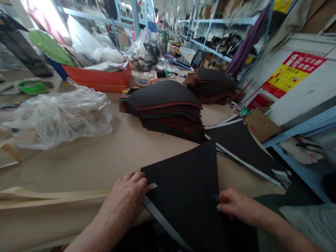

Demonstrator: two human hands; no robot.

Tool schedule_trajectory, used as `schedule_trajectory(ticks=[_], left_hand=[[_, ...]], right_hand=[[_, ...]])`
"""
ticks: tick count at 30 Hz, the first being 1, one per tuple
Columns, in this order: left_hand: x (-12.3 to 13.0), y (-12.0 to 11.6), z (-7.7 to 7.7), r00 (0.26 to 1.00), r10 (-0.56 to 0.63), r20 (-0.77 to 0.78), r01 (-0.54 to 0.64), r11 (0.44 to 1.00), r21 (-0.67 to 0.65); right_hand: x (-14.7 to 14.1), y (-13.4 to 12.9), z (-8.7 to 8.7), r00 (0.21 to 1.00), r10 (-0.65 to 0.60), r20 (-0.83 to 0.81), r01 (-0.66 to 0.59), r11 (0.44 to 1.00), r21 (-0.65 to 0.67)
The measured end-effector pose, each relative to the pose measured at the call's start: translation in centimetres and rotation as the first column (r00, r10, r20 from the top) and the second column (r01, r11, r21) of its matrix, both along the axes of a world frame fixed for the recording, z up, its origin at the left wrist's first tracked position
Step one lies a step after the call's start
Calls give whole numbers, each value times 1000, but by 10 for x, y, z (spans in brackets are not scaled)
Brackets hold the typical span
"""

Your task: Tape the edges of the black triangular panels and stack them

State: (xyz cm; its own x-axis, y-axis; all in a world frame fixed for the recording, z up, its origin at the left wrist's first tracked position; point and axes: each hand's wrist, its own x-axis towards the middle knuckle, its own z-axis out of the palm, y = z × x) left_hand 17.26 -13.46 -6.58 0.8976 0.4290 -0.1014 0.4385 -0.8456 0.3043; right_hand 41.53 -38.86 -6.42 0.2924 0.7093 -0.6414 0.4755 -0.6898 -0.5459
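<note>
A large black leather-like panel [181, 196] with a pale strip along its lower left edge lies on the brown-paper-covered worktable [65, 171], close to me. My left hand [124, 197] curls over its left edge, pinching it near a pale tab. My right hand [236, 206] grips the opposite edge. Beyond it, a fanned pile of black panels with white edges [243, 150] overlaps the table. Farther off stand a stack of black and dark red cut pieces [165, 112] and a second similar stack [210, 85]. Neither hand touches these.
A crumpled clear plastic bag [57, 120] lies left of the stacks, and an orange box [97, 78] stands behind it. A tape roll [143, 83] sits farther back. Blue metal shelving [215, 38] lines the back, with a cardboard box [259, 124] at the right table edge.
</note>
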Motion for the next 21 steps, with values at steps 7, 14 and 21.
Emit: schedule_trajectory(ticks=[7, 14, 21], left_hand=[[3, 4, 5, 998, 9, -56, -12, 998, -58], [1, 3, 6, 997, 48, -65, -51, 997, -51], [-32, 22, -2, 996, 69, -63, -67, 997, 27]], right_hand=[[19, 18, 36, 961, 118, 251, -161, 974, 158], [26, 80, 15, 891, 75, 448, -235, 920, 313], [-28, 82, -1, 869, 135, 477, -272, 934, 231]])
